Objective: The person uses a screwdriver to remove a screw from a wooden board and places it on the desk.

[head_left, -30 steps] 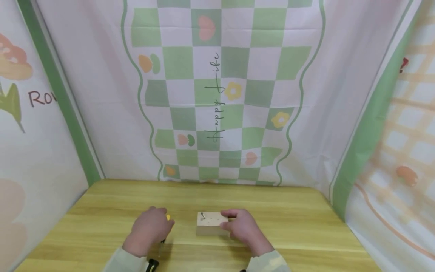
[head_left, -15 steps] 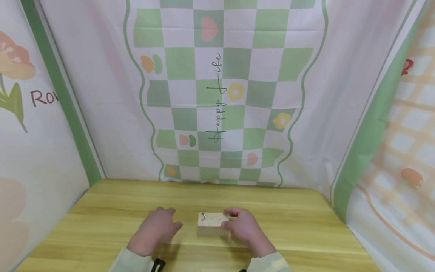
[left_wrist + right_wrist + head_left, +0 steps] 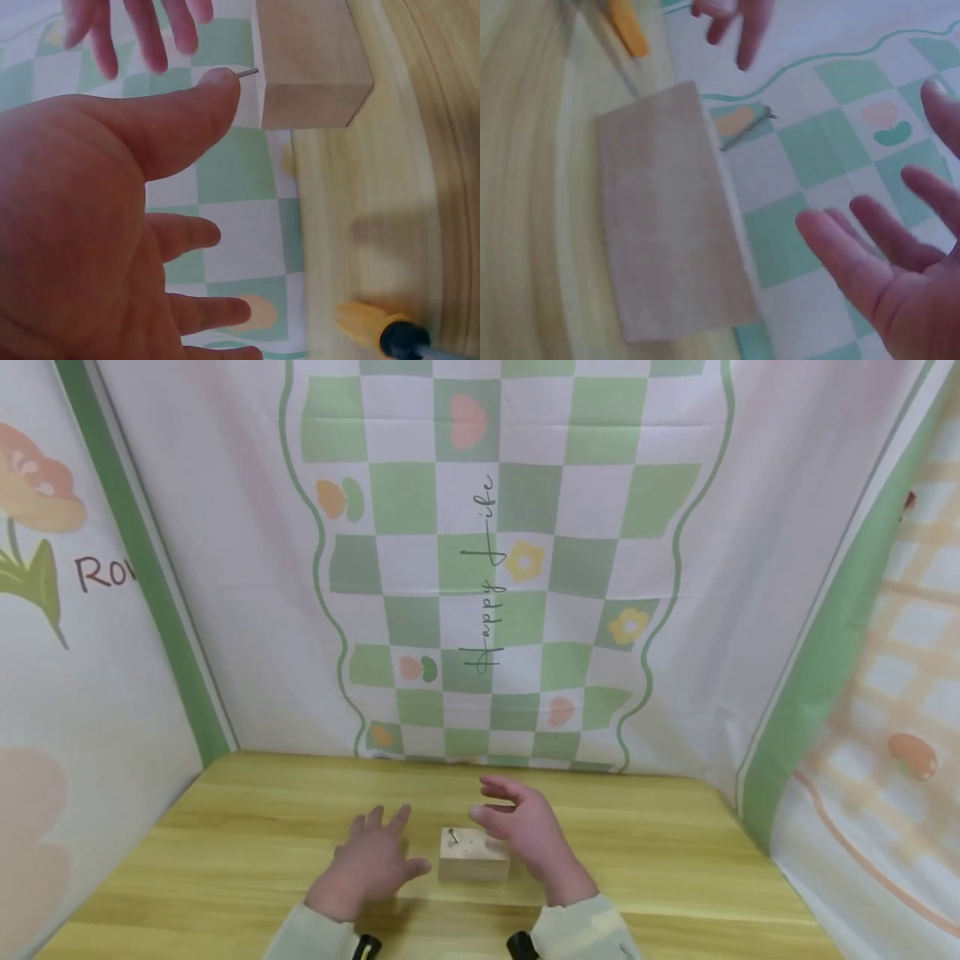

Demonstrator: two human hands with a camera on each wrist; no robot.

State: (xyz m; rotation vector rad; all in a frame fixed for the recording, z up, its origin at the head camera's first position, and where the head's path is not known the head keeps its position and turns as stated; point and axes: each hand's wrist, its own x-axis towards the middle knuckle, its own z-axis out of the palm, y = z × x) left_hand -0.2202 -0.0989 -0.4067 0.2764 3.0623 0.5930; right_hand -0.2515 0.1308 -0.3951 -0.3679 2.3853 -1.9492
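A pale wooden block lies on the table, with a screw standing tilted near the left end of its top, where small holes also show. To the block's left hovers my left hand, fingers spread, holding nothing. My right hand is raised over the block's right end, fingers apart and loosely bent, touching nothing that I can see. A screwdriver with a yellow and black handle lies on the table in the left wrist view; the left hand hides it in the head view.
The wooden table stretches around the block. Printed cloth walls enclose it: a green checked cloth behind, a white one on the left and an orange checked one on the right.
My left hand has let go of the yellow-handled screwdriver, spread its fingers and shifted right. The right hand has released the block's right end and lifted up and away.
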